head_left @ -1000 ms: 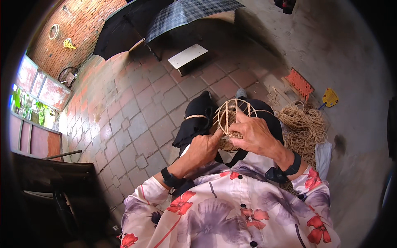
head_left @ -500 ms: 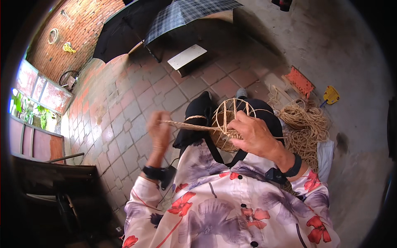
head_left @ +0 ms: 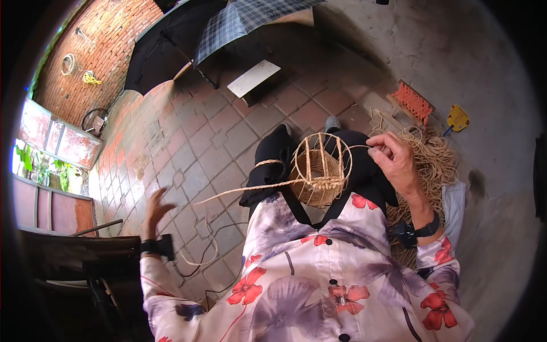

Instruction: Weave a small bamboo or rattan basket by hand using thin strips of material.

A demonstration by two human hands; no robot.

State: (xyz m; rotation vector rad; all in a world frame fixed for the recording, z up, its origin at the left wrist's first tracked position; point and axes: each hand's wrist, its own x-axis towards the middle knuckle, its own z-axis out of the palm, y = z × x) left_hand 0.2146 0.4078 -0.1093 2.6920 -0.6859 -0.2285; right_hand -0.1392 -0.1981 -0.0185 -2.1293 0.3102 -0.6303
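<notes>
A half-woven straw basket (head_left: 320, 183) with bare upright ribs rests on my lap. My right hand (head_left: 397, 161) pinches a thin straw strand at the basket's right rim. A long straw strand (head_left: 245, 189) runs from the basket out to the left, then loops down over the floor. My left hand (head_left: 155, 208) is flung out to the left with its fingers spread, blurred, just past that strand's near end. I see nothing in its fingers.
A heap of loose straw cord (head_left: 436, 165) lies to my right, with an orange mat (head_left: 413, 102) and a yellow tool (head_left: 457, 118) beyond. A white low stool (head_left: 253, 78) and two open umbrellas (head_left: 171, 51) stand ahead. A dark chair (head_left: 74, 268) is at my left.
My left hand left the basket, drew the long strand out to the left, then swung lower with its fingers spread. My right hand shifted from the basket's front to its right rim.
</notes>
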